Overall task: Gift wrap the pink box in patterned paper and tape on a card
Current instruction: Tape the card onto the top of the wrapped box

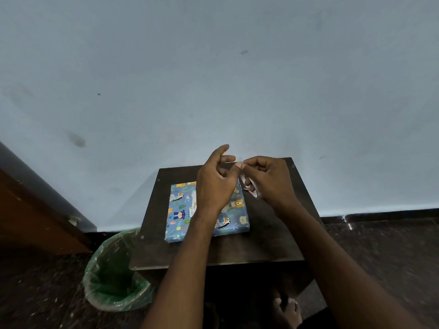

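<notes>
Wrapping in blue patterned paper already covers the box (180, 210), which lies flat on the dark tabletop (268, 241), left of the middle and nearer the wall than the near edge. The paper shows cartoon animals, among them spotted cats, bears and leafy sprigs; no writing on it can be read. Both hands hover above the far right part of the box and hide that corner and much of its right half. The left hand (215, 184) has its forefinger lifted and pointing away, while its thumb and another finger pinch a small pale strip, seemingly tape (239, 164), at the spot where the two hands meet. The right hand (268, 179) is curled, pinching the other side of the same strip with its fingertips and gripping a small pale roll (249, 186) beneath its palm; the roll is mostly hidden and blurred, so its markings cannot be made out. Both forearms reach in from the bottom edge, the left one crossing over the near edge of the box. Left of the tabletop, on the dark speckled floor (380, 257), stands a bin lined with a green plastic bag (116, 276), its rim tucked just under the tabletop's near left corner. A brown wooden door or cabinet side (35, 217) leans in at the far left. Behind everything rises a plain pale blue wall (237, 67) with a few dark smudges. A bare foot (287, 309) shows under the tabletop near the bottom.
</notes>
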`<state>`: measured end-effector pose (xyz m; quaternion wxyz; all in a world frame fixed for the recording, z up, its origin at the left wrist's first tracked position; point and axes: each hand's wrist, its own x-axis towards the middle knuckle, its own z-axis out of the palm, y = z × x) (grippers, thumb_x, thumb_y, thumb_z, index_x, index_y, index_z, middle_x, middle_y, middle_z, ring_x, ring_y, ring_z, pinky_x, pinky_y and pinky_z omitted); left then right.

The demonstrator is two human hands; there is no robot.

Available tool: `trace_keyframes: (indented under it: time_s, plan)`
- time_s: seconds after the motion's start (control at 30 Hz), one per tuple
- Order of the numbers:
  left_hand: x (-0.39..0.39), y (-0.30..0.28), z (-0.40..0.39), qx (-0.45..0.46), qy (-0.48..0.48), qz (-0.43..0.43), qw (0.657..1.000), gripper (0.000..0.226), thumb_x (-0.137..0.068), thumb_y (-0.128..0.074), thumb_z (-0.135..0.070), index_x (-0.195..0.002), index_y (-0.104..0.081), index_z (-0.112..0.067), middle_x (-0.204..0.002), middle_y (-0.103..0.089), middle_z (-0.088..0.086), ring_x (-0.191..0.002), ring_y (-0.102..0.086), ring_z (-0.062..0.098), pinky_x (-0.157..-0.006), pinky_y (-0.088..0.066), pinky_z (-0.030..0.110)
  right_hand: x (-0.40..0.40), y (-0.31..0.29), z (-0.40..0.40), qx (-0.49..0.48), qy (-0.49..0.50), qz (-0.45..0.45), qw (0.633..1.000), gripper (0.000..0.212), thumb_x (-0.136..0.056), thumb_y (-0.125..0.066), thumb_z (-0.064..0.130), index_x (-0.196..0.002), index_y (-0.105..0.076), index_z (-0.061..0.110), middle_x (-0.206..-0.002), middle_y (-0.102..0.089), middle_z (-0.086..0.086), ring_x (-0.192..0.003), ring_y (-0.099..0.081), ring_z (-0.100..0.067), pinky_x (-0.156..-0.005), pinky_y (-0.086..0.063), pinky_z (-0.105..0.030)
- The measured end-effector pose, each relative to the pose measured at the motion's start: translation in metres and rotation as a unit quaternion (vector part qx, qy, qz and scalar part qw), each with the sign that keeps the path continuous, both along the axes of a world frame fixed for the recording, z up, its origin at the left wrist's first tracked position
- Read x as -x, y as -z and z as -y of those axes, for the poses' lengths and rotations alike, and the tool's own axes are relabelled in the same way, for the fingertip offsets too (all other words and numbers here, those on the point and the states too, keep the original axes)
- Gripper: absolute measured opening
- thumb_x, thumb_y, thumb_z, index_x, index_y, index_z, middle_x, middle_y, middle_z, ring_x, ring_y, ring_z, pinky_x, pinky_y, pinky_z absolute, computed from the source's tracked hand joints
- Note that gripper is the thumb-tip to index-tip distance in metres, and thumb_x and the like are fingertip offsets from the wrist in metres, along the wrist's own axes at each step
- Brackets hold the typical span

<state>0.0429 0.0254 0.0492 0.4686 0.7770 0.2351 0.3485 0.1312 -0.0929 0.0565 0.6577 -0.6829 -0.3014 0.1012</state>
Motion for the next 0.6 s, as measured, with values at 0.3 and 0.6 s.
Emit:
trace_keyframes:
  time_s: [0.3, 0.6]
  plan:
    - [-0.004, -0.004, 0.009, 0.284, 0.045, 0.076, 0.955, 0.015, -0.092, -0.080, -0.015, -0.106, -0.084, -0.010, -0.100, -0.083, 0.005, -0.096, -0.077, 0.018, -0.083, -0.061, 0.029, -0.002, 0.003, -0.001, -0.007, -0.012, -0.003, 1.000, 0.010, -0.096, -0.074, 0.019, -0.092, -0.081, 0.013, -0.070, -0.075, -0.006, -0.062, -0.071, -0.024, -0.066, -0.060, -0.038]
    - [-0.004, 0.007, 0.000, 0.155, -0.055, 0.079, 0.983, 0.007, -0.085, -0.089, -0.021, -0.091, -0.087, -0.019, -0.111, -0.074, -0.004, -0.106, -0.072, 0.009, -0.094, -0.063, 0.043, -0.003, -0.005, 0.003, 0.073, -0.123, -0.022, 0.990, 0.010, -0.092, -0.075, 0.008, -0.101, -0.078, 0.011, -0.077, -0.078, -0.011, -0.069, -0.071, -0.022, -0.058, -0.053, -0.030]
